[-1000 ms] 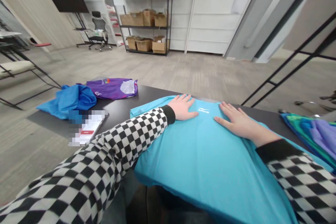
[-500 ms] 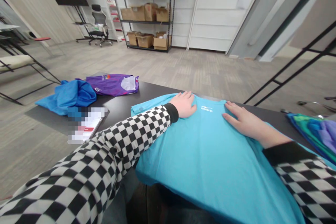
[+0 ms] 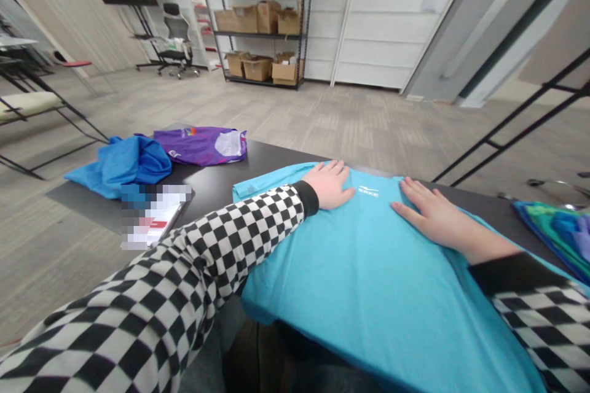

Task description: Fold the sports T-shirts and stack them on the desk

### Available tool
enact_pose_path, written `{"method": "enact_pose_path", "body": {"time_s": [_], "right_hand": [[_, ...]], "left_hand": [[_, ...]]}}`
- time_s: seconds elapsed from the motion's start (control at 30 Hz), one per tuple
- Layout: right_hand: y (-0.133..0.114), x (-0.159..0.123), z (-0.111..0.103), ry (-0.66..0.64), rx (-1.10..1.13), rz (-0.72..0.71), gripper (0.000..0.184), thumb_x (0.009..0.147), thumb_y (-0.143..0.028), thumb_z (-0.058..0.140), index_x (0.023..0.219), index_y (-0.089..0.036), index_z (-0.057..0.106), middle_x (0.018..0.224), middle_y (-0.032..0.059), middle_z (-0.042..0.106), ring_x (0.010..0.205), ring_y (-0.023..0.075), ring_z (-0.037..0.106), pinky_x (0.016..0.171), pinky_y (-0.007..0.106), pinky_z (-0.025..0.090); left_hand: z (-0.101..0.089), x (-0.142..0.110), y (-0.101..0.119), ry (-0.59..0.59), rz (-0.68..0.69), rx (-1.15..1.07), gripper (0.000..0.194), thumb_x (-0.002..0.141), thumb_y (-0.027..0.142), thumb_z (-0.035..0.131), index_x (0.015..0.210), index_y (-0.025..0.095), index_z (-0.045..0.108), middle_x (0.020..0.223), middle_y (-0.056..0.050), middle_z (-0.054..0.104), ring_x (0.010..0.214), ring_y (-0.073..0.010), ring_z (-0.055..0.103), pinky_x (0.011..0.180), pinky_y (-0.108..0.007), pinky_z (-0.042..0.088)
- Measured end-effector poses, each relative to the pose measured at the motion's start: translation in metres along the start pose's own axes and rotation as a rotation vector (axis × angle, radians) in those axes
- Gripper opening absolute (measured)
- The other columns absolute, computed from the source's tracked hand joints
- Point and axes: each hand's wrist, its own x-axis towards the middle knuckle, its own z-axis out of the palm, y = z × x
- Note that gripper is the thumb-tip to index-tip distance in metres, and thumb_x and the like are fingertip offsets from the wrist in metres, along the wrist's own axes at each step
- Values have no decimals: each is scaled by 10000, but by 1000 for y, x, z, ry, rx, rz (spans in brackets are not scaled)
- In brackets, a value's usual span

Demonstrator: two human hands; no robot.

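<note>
Left hand point(image 3: 327, 185): palm down on the shirt point(image 3: 369, 270), fingers slightly apart, thumb out toward the logo point(image 3: 369, 191), pinching nothing
Right hand point(image 3: 433, 215): flat on the same cloth, fingers close together, thumb held away from them, pinching nothing
Logo: in the gap between the two thumbs, the left thumb the nearer
Neckline: just ahead of the logo, running between the two sets of fingertips, both hands about equally near
Shirt's long axis: from the neckline back between the wrists toward the body, the fingers pointing at its neck end
Shirt sleeve point(image 3: 258, 183): out to the left of the left fingers, partly behind the forearm
Table point(image 3: 221, 178): under the shirt, showing left of the left hand
Further left: phone point(image 3: 161, 224), partly blurred, with blue cloth point(image 3: 122, 166) and purple cloth point(image 3: 198, 147) beyond it
Far right: green and purple cloth point(image 3: 548, 227), well apart from the right fingers
</note>
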Motion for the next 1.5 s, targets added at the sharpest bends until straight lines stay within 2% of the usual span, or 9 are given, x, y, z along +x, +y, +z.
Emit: {"method": "enact_pose_path", "body": {"time_s": [0.13, 0.37, 0.53, 0.6, 0.7, 0.8, 1.23, 1.4, 1.5], "right_hand": [[2, 0, 4, -27, -13, -2, 922, 1068, -781, 372, 1787, -206, 424, 1839, 165, 393, 1706, 427, 362, 1373, 725, 311], [2, 1, 3, -28, -29, 14, 923, 1065, -754, 396, 1790, -183, 412, 1842, 169, 386, 1700, 455, 362, 1366, 738, 320], [-4, -1, -5, 147, -64, -1, 918, 1081, -687, 430, 1828, -168, 306, 1882, 160, 292, 1736, 491, 235, 1406, 733, 204], [-7, -2, -8, 105, -42, -15, 908, 1088, -694, 388, 1812, -148, 339, 1869, 179, 318, 1742, 456, 246, 1416, 704, 186], [-13, -2, -10, -83, -7, 0, 969, 1076, -745, 329, 1779, -81, 385, 1858, 218, 325, 1748, 406, 263, 1418, 672, 193], [-15, -2, -9, -146, -14, 22, 1019, 1066, -776, 300, 1795, -65, 342, 1876, 217, 276, 1759, 391, 230, 1423, 653, 175], [-4, 4, 2, -84, -17, -12, 959, 1064, -773, 334, 1774, -133, 416, 1851, 207, 330, 1722, 426, 321, 1380, 739, 257], [-5, -12, -32, 41, -81, -21, 887, 1075, -737, 323, 1687, -138, 551, 1809, 203, 427, 1712, 428, 350, 1395, 744, 201], [11, -39, -57, 126, -49, 68, 861, 1074, -754, 326, 1665, -190, 597, 1731, 179, 561, 1636, 421, 492, 1400, 658, 302]], "left_hand": [[7, 2, -3, -62, -14, -20, 890, 1102, 659, 327, 1790, 94, 348, 1896, -180, 251, 1769, -349, 228, 1434, -561, 195], [6, 1, -3, -59, -20, -28, 906, 1097, 675, 330, 1781, 81, 366, 1897, -191, 242, 1771, -349, 221, 1437, -556, 194], [-6, -1, 3, 183, -6, 8, 724, 1111, 475, 378, 1736, 120, 461, 1875, -151, 337, 1755, -310, 277, 1450, -536, 138], [-7, -1, 4, 226, 13, 11, 717, 1111, 439, 368, 1741, 107, 452, 1868, -152, 355, 1752, -292, 284, 1450, -500, 147], [0, 0, 2, 51, 4, -6, 838, 1105, 595, 368, 1762, 77, 406, 1870, -192, 328, 1749, -338, 290, 1432, -509, 217], [7, 3, -2, -62, -12, -17, 933, 1091, 701, 321, 1792, 87, 345, 1891, -193, 258, 1767, -355, 235, 1434, -538, 200], [7, 4, -3, -79, -20, -25, 981, 1082, 749, 280, 1811, 93, 302, 1906, -184, 206, 1782, -341, 180, 1444, -524, 158], [8, 4, -4, -72, -23, -44, 986, 1077, 763, 288, 1812, 105, 298, 1907, -185, 200, 1783, -342, 174, 1441, -543, 162], [8, 4, -3, -70, -20, -38, 982, 1077, 753, 291, 1811, 100, 297, 1906, -187, 205, 1781, -346, 179, 1441, -545, 163]]}}
